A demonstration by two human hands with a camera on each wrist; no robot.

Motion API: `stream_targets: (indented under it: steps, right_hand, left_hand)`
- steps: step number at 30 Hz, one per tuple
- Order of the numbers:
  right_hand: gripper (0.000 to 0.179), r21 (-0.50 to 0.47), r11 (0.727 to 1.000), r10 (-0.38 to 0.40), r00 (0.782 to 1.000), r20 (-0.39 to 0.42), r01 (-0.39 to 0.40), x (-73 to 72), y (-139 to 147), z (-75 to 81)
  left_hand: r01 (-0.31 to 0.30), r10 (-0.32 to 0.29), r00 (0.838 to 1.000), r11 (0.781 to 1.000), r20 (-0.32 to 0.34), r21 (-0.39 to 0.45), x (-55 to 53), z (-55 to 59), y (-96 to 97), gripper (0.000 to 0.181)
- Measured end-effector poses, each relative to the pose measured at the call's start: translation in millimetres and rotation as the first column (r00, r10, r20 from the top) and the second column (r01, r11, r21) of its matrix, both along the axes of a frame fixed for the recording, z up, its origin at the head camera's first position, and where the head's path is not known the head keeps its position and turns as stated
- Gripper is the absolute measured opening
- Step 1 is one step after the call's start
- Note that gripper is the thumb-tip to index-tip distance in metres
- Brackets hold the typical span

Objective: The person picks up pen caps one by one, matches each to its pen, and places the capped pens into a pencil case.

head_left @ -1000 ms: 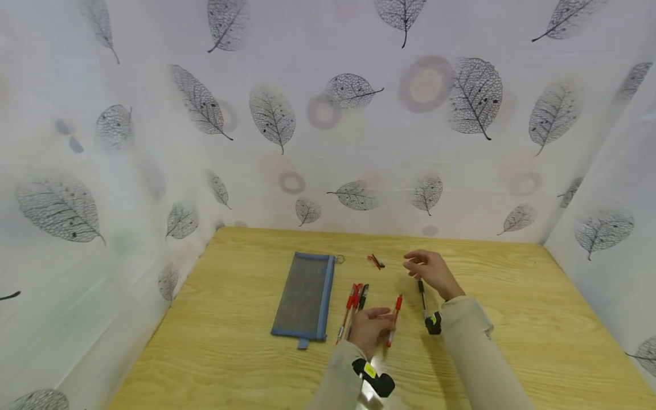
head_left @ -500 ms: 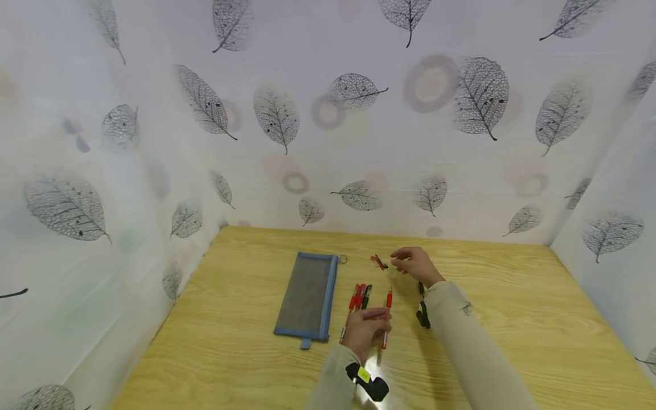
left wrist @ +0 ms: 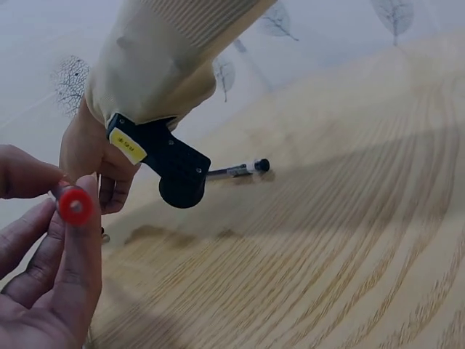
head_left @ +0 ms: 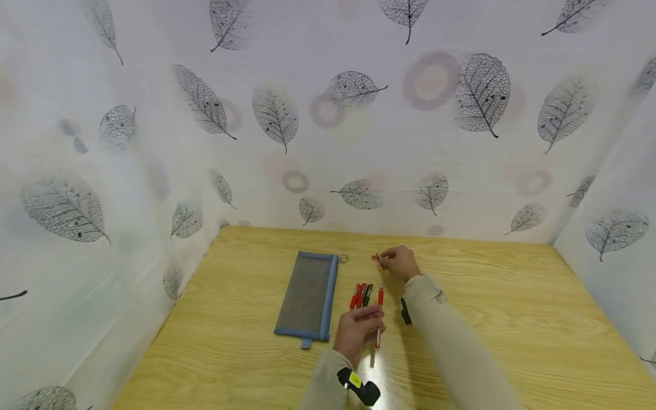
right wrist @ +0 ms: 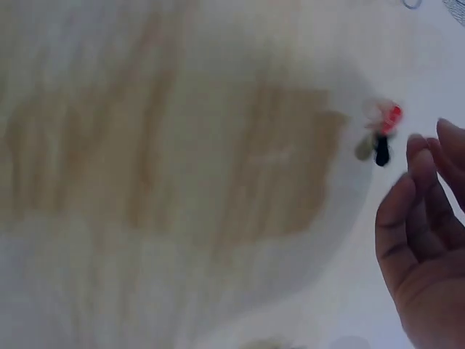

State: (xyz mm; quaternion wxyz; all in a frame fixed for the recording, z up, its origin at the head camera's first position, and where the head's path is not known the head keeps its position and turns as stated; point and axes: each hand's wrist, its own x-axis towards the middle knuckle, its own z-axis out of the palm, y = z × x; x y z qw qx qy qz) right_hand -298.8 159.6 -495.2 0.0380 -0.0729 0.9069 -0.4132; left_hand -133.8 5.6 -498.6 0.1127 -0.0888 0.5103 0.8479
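My left hand (head_left: pixel 355 330) pinches a red pen (head_left: pixel 381 296) between thumb and fingers. The pen's narrow tip points away from me, and its round red end faces the camera in the left wrist view. At the back, my right hand (head_left: pixel 402 263) is beside a small group of red and black pen caps (right wrist: pixel 385 120) on the table. Its thumb and fingertips meet in a pinch, with a bit of red pen cap (right wrist: pixel 431 147) showing between them. Beyond my left hand lie red pens (head_left: pixel 355 297) and a black pen (head_left: pixel 367 296), their lower parts hidden by it.
Left of the pens, a grey mesh pouch (head_left: pixel 304 296) with blue edging lies flat, a small ring at its far corner. Another black pen (left wrist: pixel 240 170) lies on the wooden table (head_left: pixel 230 353) beyond the right wrist. Leaf-patterned sheets enclose the back and sides.
My right hand has moved left to the pen caps at the back. My left hand has shifted slightly left with the red pen, which now stands more upright in the head view.
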Motion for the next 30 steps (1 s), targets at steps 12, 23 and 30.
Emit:
stream_targets:
  steps: [12, 23, 30]
  right_hand:
    - [0.021, 0.067, 0.991, -0.117, 0.993, -0.022, 0.118, 0.1, -21.4, -6.6]
    - [0.022, 0.109, 0.975, -0.195, 0.981, -0.011, 0.195, -2.1, -26.3, -8.3]
    - [0.020, 0.103, 0.979, -0.172, 0.985, -0.018, 0.173, -1.8, -25.2, -9.8]
  left_hand:
    - [-0.021, 0.021, 1.000, 1.000, 0.020, -0.001, -3.0, -1.8, -7.3, 0.033]
    - [-0.034, 0.034, 0.999, 0.999, 0.005, 0.001, -0.2, -1.1, -10.1, 0.032]
    - [-0.034, 0.034, 0.999, 0.999, 0.013, 0.007, -1.4, -3.4, -12.5, 0.031]
